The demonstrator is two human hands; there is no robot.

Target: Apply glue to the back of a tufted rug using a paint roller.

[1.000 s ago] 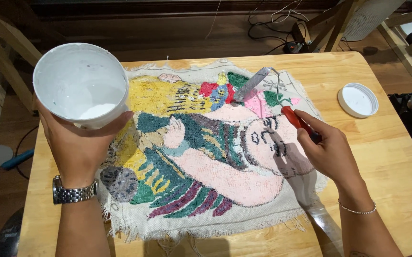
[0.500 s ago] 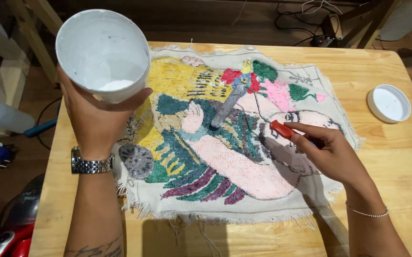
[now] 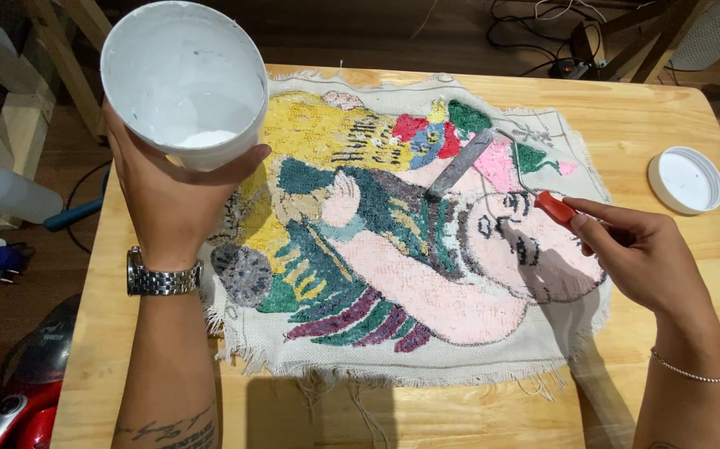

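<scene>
The left hand [image 3: 173, 187] still grips the white tub [image 3: 183, 79] at ten o'clock, fingers wrapped beneath it. The right hand [image 3: 643, 258], at three o'clock, pinches the roller's red handle [image 3: 555, 208]; its grey roller head [image 3: 460, 164] has slid rightward across the tufted rug [image 3: 393, 249], which lies flat on the table [image 3: 643, 108].

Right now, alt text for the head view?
A person's right hand rolls a red-handled paint roller across a colourful tufted rug lying on a wooden table. The left hand holds a white tub of white liquid up; a white lid lies at right.
</scene>
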